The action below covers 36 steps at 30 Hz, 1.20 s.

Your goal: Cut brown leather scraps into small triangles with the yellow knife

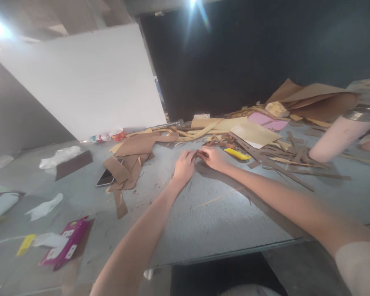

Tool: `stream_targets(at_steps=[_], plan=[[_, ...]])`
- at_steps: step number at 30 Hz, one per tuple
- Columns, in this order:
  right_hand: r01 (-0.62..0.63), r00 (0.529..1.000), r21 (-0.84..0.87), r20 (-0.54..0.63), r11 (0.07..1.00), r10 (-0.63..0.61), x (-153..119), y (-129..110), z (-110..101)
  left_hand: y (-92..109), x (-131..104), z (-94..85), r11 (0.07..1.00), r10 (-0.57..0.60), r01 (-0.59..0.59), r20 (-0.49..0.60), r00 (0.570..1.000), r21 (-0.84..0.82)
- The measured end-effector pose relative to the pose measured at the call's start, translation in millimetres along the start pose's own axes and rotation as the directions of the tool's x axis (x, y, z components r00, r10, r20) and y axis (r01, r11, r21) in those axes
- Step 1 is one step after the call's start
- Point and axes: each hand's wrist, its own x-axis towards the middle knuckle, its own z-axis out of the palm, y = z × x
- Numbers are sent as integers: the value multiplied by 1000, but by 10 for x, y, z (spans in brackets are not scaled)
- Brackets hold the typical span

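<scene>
My left hand and my right hand meet over the middle of the grey table. Their fingers are closed and bent toward each other around something small and dark brown, too small and blurred to name. Just right of my right hand lies a yellow cutter. Brown strips are heaped beyond it to the right. Left of my left hand are brown sheets and smaller brown pieces, partly covering a phone.
A pink bottle stands tilted in view at the right. Behind the hands lie beige sheets and a pink sheet. At the left are a magenta tissue pack, crumpled white plastic and a red paper cup.
</scene>
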Motion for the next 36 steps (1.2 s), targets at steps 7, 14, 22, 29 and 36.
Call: stream_targets(at_steps=[7, 14, 22, 29, 36], plan=[[-16, 994, -93, -107, 995, 6, -10, -10, 21, 24, 10, -2, 1000, -21, 21, 26, 999, 1], [24, 997, -96, -66, 995, -30, -40, -46, 25, 17, 6, -4, 999, -39, 39, 30, 999, -4], [-95, 995, -34, -4, 995, 95, -18, -14, 1, -3, 7, -4, 1000, -20, 20, 40, 999, 4], [-139, 990, -55, 31, 989, 141, -9, -30, 2, 18, 0, 7, 991, -128, 122, 105, 986, 58], [-96, 994, -58, -48, 994, 93, -5, -14, 26, 8, 7, 34, 990, -133, 128, 91, 987, 55]])
